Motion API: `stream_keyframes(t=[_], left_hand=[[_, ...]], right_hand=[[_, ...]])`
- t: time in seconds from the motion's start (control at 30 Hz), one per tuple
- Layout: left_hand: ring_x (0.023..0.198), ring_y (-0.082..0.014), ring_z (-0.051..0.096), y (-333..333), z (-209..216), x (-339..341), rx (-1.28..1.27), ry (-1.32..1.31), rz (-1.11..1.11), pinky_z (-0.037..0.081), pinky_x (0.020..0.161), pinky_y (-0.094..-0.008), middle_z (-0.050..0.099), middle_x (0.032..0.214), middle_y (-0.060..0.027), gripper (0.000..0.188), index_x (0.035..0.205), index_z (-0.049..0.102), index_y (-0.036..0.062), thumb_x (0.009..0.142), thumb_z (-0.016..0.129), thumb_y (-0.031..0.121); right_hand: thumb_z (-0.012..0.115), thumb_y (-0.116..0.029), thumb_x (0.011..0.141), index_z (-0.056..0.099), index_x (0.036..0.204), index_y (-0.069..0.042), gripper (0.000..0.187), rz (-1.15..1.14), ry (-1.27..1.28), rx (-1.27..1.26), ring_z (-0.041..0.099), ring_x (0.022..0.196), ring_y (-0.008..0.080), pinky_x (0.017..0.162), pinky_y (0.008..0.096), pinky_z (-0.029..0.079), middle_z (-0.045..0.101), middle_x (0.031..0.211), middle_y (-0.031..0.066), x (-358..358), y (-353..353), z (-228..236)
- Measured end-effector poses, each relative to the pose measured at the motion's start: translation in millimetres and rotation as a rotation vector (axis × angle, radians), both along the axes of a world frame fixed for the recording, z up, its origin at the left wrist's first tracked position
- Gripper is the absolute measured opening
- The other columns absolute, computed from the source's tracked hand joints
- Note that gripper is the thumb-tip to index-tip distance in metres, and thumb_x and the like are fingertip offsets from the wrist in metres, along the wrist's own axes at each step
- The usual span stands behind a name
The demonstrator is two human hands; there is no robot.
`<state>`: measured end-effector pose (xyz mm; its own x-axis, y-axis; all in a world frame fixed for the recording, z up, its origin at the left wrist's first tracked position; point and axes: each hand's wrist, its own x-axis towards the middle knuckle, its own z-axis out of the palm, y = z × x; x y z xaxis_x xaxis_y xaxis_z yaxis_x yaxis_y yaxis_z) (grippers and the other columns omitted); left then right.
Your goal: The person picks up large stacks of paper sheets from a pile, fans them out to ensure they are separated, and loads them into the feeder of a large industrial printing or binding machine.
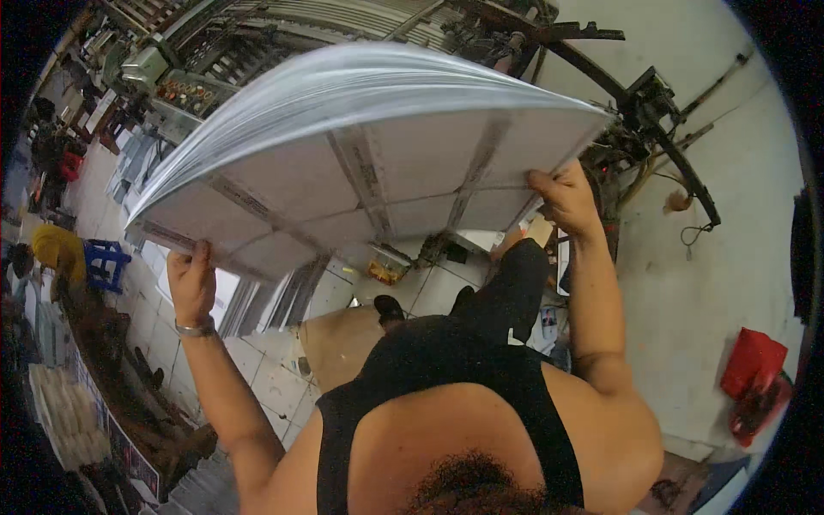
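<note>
Stack of sheets [378, 163], printed with grey panels on the face toward the wearer, could slip or buckle from here: it appears gripped only at its two sides, its far edges bow and fan apart, and the middle shows no other support. Uneven pinching might let inner sheets slide out of line, and hard thumb pressure might crease the margins. The far edge could also snag on the machine frame [592, 60] if swung that way; whether they touch now, I cannot tell.

The stack is raised above the tiled floor [262, 369], spanning between the hands and reaching beyond them to the far side. The left hand [192, 279] pinches its near left corner, thumb upon the printed face; the right hand [566, 202] pinches the right edge likewise, fingers largely hidden. Just below the left end is another pile of paper [279, 302].
</note>
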<state>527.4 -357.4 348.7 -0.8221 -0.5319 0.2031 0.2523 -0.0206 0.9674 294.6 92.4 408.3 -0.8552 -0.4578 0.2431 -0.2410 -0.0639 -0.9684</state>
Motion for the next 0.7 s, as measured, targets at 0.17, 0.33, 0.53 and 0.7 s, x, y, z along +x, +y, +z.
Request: stream_keyframes(t=[0.17, 0.33, 0.53, 0.7], left_hand=[[0.084, -0.0135, 0.053, 11.0, -11.5, -12.5, -0.321, -0.258, 0.141, 0.043, 0.077, -0.0299, 0.061, 0.098, -0.0060, 0.022, 0.105, 0.058, -0.0004, 0.085, 0.062, 0.008], [0.094, -0.0175, 0.056, 21.6, -22.0, -35.8, 0.010, -0.032, 0.063, 0.045, 0.083, -0.0310, 0.062, 0.096, -0.0084, 0.020, 0.096, 0.056, -0.0012, 0.078, 0.065, 0.001], [0.093, -0.0175, 0.057, 14.3, -4.0, -59.8, -0.107, -0.084, 0.009, 0.045, 0.084, -0.0311, 0.061, 0.101, -0.0083, 0.036, 0.108, 0.053, -0.0005, 0.074, 0.067, 0.003], [0.098, -0.0180, 0.054, -10.1, -22.3, -85.3, 0.012, 0.056, -0.098, 0.042, 0.088, -0.0313, 0.059, 0.106, -0.0074, 0.046, 0.115, 0.050, 0.0015, 0.072, 0.065, 0.008]], right_hand=[[0.065, 0.000, 0.079, 0.044, 0.122, -0.001, 0.048, -0.211, 0.006, 0.089, 0.054, 0.102, 0.0215, 0.091, 0.0332, 0.042, 0.058, 0.109, 0.0091, 3.6, 24.2, -64.9], [0.067, 0.003, 0.076, 0.049, 0.118, -0.002, 0.045, -0.234, -0.123, -0.052, 0.055, 0.100, 0.0200, 0.086, 0.0315, 0.045, 0.058, 0.110, 0.0087, 5.6, 21.2, -91.8], [0.064, 0.005, 0.074, 0.046, 0.120, -0.001, 0.049, -0.197, -0.051, -0.115, 0.054, 0.101, 0.0226, 0.088, 0.0340, 0.044, 0.056, 0.112, 0.0098, -15.0, 7.4, -80.6], [0.065, -0.002, 0.073, 0.041, 0.126, -0.003, 0.058, -0.003, -0.164, -0.412, 0.048, 0.106, 0.0219, 0.091, 0.0347, 0.039, 0.051, 0.118, 0.0079, -46.0, 3.5, -99.1]])
